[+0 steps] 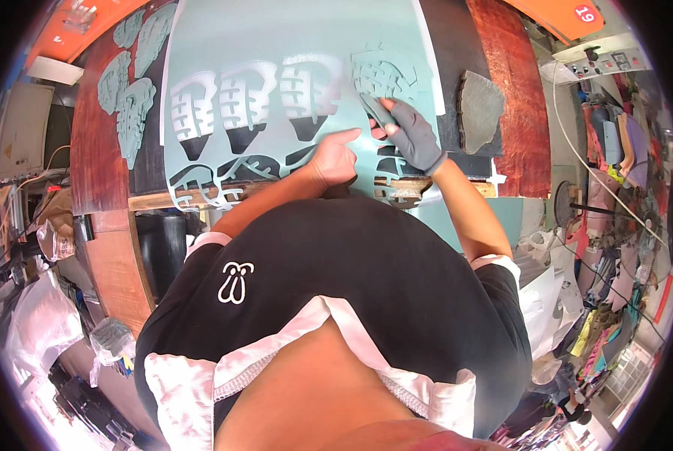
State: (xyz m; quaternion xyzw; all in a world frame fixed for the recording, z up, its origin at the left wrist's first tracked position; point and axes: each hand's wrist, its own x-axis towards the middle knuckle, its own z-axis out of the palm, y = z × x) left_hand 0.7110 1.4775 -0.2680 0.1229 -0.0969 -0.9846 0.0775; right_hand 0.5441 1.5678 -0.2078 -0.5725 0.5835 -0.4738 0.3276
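A wide pale teal rubber sheet [291,37] fills the upper centre of the frame, lying on a dark wooden bench [509,90] and punched through with shoe-sole cut-outs. Loose teal sole pieces [130,98] sit stacked at upper left. The right hand [411,135] — gloved in grey — is closed on a cut sole piece [385,79], peeling it from the sheet, while the bare left hand [335,159] presses flat, forefinger extended.
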